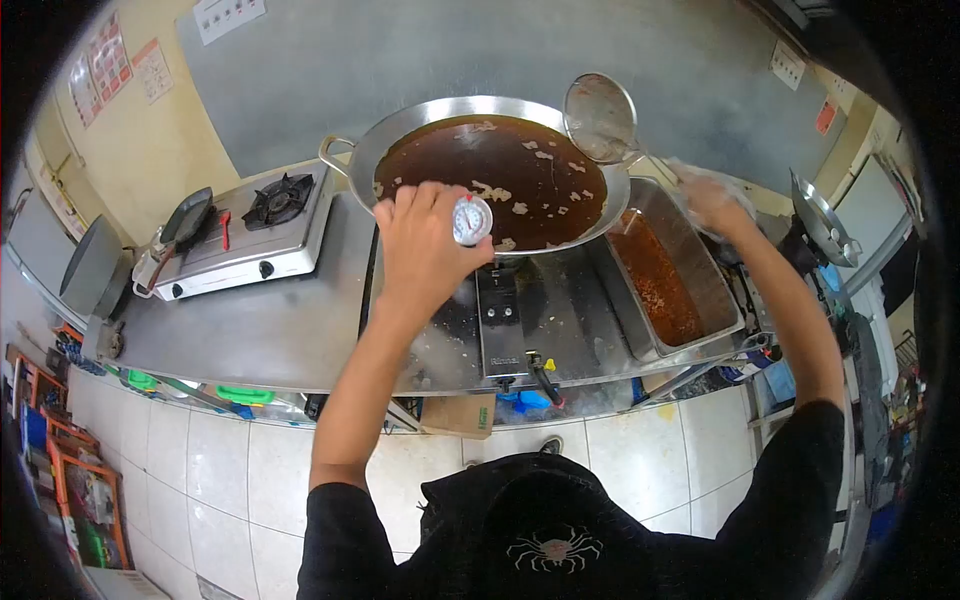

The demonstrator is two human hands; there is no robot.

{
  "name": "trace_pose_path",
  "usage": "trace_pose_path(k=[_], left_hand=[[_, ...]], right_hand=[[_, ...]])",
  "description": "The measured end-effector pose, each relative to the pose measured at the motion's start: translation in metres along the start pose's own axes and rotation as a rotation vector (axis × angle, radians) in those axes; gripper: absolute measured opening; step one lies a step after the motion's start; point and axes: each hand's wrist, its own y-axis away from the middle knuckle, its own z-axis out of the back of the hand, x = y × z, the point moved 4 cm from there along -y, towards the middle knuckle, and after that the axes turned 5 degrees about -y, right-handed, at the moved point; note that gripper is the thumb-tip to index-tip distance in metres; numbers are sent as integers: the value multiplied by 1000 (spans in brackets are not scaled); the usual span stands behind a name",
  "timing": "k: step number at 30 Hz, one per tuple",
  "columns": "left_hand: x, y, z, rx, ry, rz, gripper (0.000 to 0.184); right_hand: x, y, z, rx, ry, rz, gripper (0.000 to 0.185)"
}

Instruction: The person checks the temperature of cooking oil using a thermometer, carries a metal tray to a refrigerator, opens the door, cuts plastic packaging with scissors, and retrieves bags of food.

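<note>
While the dial thermometer [471, 221] is held at the near-left edge of the wok [362, 165]: a slip could drop it into the dark liquid [470, 150]; probable cause, a slick or shallow pinch on the dial head.
Left hand [425, 225]: holding the thermometer, fingers on the far side of the dial, thumb on the near side; dial sits at the right of the hand, face up.
Stem: not visible; cannot tell whether it meets the liquid. A false reading is possible if it is short of the liquid or touching metal.
Liquid: burn risk if hot (heat not confirmed); the left hand is close by, and a dropped thing would splash.
Pale bits [490, 191]: scattered on the surface; could darken if left in hot liquid.
Strainer [600, 118]: bowl over the wok's far-right rim; could drip outside if tipped or swung right.
Right hand [710, 200]: appears closed around the strainer's handle; finger detail blurred.
Steel tray [697, 270]: right of the wok, reddish-brown contents [655, 275] inside; drips from the strainer could land there.
</note>
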Motion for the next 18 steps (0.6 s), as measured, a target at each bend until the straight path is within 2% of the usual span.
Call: trace_pose_path(k=[1, 3, 4, 6, 7, 9, 10, 12, 13, 15, 17, 18], left_hand=[[1, -9, 7, 7, -3, -5, 43], [5, -25, 16, 34, -28, -67, 42], [10, -33, 19, 6, -22, -103, 41], [19, -49, 25, 3, -53, -138, 42], [22, -55, 30, -8, -81, -179, 43], [27, -67, 37, 40, -140, -177, 43], [28, -72, 39, 79, -198, -192, 43], [30, -79, 42, 53, -231, -217, 43], [30, -82, 45, 27, -263, -247, 43], [29, -88, 50, 29, -280, -244, 43], [26, -91, 54, 28, -294, -248, 43], [24, -92, 55, 16, -313, -263, 43]], right_hand=[[4, -19, -9, 3, -8, -2, 39], [33, -44, -48, 285, 382, 360, 43], [41, -48, -53, 289, 376, 365, 43], [65, -48, -50, 546, 20, 37, 50], [77, -45, -44, 551, 28, 50, 50], [101, -38, -37, 567, -477, 106, 54], [109, -39, -38, 569, -473, 111, 54], [128, -39, -43, 727, -944, -70, 57], [136, -42, -40, 724, -938, -61, 57], [165, -35, -30, 916, -1205, -126, 62], [187, -32, -20, 883, -1175, -152, 60], [195, -34, -19, 847, -1183, -99, 60]])
